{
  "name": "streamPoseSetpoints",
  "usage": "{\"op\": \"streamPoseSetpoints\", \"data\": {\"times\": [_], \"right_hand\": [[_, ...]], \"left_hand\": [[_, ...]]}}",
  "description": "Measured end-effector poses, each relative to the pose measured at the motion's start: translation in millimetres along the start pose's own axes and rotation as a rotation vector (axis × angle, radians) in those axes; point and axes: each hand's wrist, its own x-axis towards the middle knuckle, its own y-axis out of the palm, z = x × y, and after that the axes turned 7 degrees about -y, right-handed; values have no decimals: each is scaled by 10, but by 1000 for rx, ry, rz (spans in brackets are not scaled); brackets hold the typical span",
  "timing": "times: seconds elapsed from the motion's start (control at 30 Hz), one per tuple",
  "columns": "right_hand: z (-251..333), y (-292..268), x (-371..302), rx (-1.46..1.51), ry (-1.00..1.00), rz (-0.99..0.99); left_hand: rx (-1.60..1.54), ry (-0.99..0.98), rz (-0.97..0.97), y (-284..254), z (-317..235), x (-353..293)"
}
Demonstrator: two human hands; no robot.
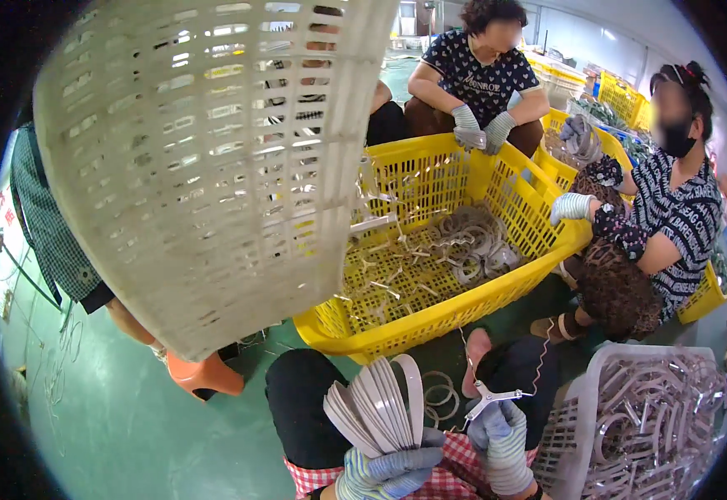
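Note:
My left hand [390,472], in a striped work glove, is closed around a fanned bundle of grey curved plastic strips [376,408] above my lap. Just right of it, my gloved right hand [501,442] is closed on a small pale Y-shaped piece [490,401]; its exact kind is unclear. Thin wavy strands run from near this piece up past my knees. In front of my knees stands a yellow slotted basket [430,321]. Grey plastic rings [476,242] are heaped at its right end, and small pale branched bits [386,288] are scattered over its bottom.
A large whitish slotted crate [205,183] is tipped up at the left, beside a person's leg and orange shoe [205,375]. At lower right, a pale crate [584,417] is full of translucent plastic parts. Two gloved co-workers sit around the yellow basket; more yellow baskets stand behind.

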Motion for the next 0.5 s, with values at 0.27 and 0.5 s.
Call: {"op": "streamPoseSetpoints", "data": {"times": [0.27,0.5], "right_hand": [[146,-134,-35,-110,43,296],[-30,-329,176,336,56,392]], "left_hand": [[-247,-281,-298,12,49,20],[-624,-421,-339,-116,-34,-26]]}}
